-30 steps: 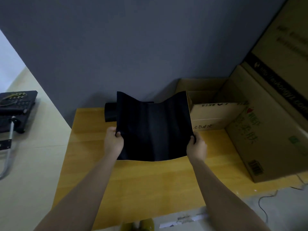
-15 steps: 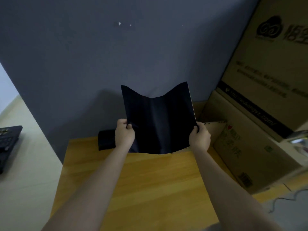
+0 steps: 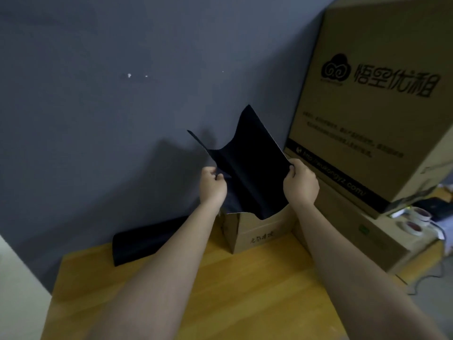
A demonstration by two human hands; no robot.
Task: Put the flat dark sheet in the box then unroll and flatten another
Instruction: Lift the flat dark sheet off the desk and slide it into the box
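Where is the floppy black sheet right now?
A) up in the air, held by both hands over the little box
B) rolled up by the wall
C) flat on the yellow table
A: the left hand and right hand pinch the black sheet's edges, and its lower corner hangs over the small open box.

The dark sheet (image 3: pixel 252 168) hangs in mid-air, sagging along its middle, its lower edge over the open box (image 3: pixel 257 231). At 9 o'clock from the box lies a dark roll (image 3: pixel 144 238), still curled.
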